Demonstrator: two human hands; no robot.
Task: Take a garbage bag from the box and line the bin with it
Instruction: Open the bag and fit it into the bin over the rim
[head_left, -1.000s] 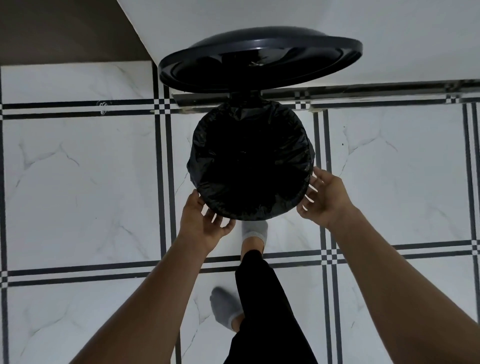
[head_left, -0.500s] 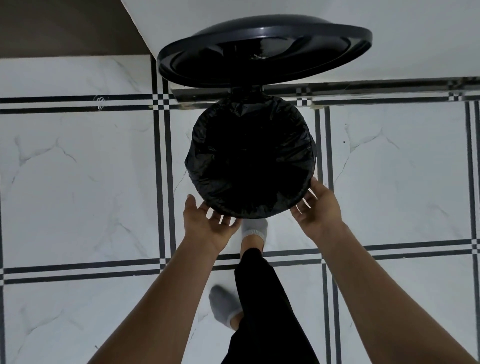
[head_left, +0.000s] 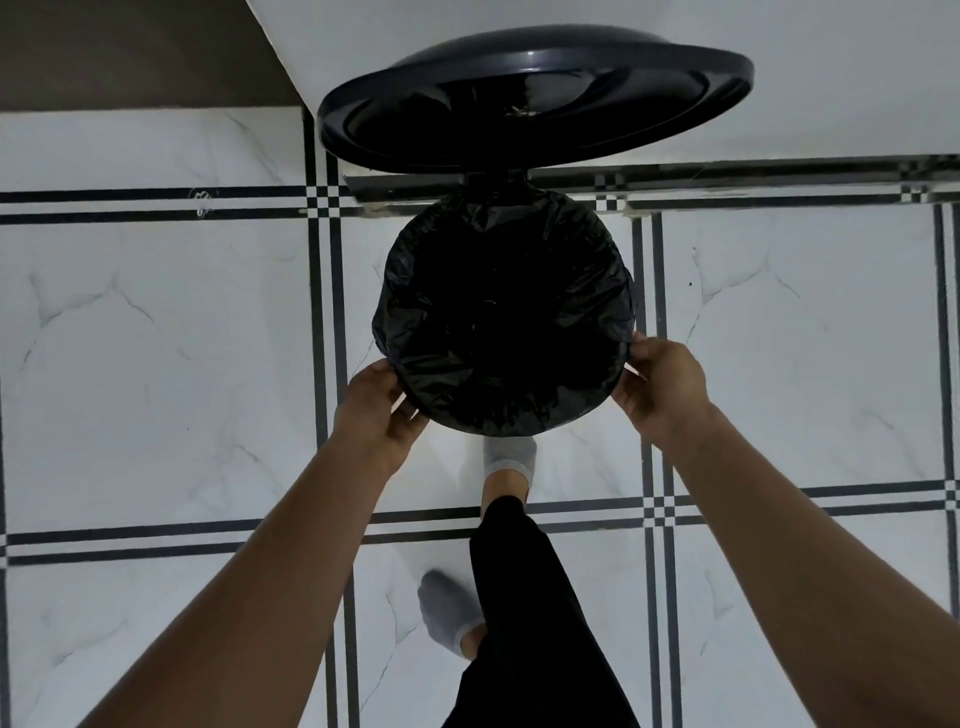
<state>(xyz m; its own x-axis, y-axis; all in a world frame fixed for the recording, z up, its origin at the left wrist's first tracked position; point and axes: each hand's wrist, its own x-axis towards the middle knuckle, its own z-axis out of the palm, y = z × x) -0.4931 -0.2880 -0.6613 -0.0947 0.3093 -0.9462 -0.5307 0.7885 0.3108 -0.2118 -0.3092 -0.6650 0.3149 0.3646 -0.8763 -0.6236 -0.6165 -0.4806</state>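
Note:
A round black pedal bin stands on the tiled floor, its lid (head_left: 535, 98) raised and tilted back against the wall. A black garbage bag (head_left: 504, 312) lines the bin, its crinkled edge folded over the rim all around. My left hand (head_left: 376, 410) grips the bag's edge at the near left of the rim. At the near right of the rim, my right hand (head_left: 660, 384) pinches the bag's edge. The bin's body is hidden under the bag. The bag box is not in view.
My right foot in a grey sock (head_left: 509, 457) is set forward at the bin's base, under its near edge. My other foot (head_left: 449, 613) stands behind on the white marble tiles (head_left: 156, 364). A white wall (head_left: 779, 31) rises right behind the bin.
Both hands went from spread fingers beside the rim to closing on the bag's edge. The left hand moved up along the left side of the rim.

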